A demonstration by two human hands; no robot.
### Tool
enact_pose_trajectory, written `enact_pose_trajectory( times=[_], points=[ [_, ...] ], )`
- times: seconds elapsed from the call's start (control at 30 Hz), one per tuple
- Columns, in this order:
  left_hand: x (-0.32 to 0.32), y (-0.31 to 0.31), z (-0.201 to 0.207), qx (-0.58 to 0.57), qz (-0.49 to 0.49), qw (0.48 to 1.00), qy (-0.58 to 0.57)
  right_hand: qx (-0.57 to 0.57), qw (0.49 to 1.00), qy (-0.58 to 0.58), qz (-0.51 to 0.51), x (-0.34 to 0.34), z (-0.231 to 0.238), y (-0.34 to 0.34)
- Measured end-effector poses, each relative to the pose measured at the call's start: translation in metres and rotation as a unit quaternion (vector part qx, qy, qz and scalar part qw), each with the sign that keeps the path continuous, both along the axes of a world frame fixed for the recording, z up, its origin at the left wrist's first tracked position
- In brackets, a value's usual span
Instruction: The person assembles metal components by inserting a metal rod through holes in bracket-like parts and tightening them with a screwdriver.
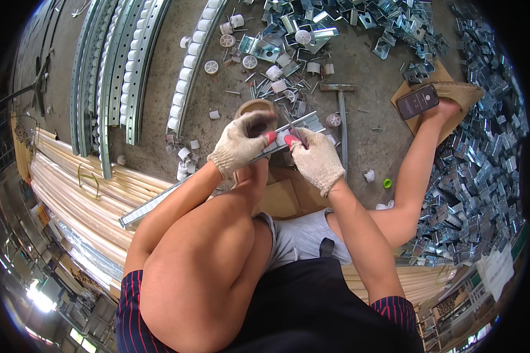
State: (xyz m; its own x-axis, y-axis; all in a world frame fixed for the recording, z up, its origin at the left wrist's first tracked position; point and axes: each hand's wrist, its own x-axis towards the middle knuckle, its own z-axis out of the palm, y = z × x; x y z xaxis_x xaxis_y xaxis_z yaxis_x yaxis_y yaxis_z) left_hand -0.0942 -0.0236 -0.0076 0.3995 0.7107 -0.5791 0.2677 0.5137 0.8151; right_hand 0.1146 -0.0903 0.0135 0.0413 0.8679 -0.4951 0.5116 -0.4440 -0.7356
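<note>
Long metal rail [150, 207] slanting up to two gloved hands, its middle hidden.
The left forearm [179, 206] crosses in front of it. The left hand [241, 142] is blurred, fingers half curled, its hold unclear. The right hand [317, 156] has fingertips gathered beside the rail's upper end; what they grip, I cannot tell.
</note>
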Motion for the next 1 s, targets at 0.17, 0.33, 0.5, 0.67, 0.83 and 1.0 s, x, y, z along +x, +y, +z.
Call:
enact_pose_trajectory(
  times=[0.17, 0.33, 0.5, 0.67, 0.83, 1.0],
  points=[
    [0.006, -0.006, 0.002, 0.068, -0.056, 0.991, 0.099, -0.018, 0.995, 0.074, -0.058, -0.001, -0.006, -0.005],
    [0.013, -0.004, -0.004, 0.099, -0.045, 0.984, 0.142, -0.041, 0.994, 0.067, -0.07, -0.006, -0.004, -0.001],
    [0.024, -0.003, -0.003, 0.131, -0.033, 0.958, 0.254, -0.037, 0.994, 0.068, -0.081, -0.013, -0.006, -0.006],
    [0.011, -0.006, 0.006, 0.055, -0.012, 0.994, 0.09, -0.022, 0.992, 0.074, -0.096, -0.013, -0.007, -0.012],
    [0.008, -0.006, 0.014, 0.099, -0.057, 0.992, 0.06, 0.001, 0.981, 0.137, -0.14, -0.014, -0.015, -0.02],
    [0.012, -0.006, 0.011, 0.18, -0.103, 0.963, 0.171, -0.025, 0.965, 0.171, -0.198, -0.025, -0.011, -0.026]
  ],
)
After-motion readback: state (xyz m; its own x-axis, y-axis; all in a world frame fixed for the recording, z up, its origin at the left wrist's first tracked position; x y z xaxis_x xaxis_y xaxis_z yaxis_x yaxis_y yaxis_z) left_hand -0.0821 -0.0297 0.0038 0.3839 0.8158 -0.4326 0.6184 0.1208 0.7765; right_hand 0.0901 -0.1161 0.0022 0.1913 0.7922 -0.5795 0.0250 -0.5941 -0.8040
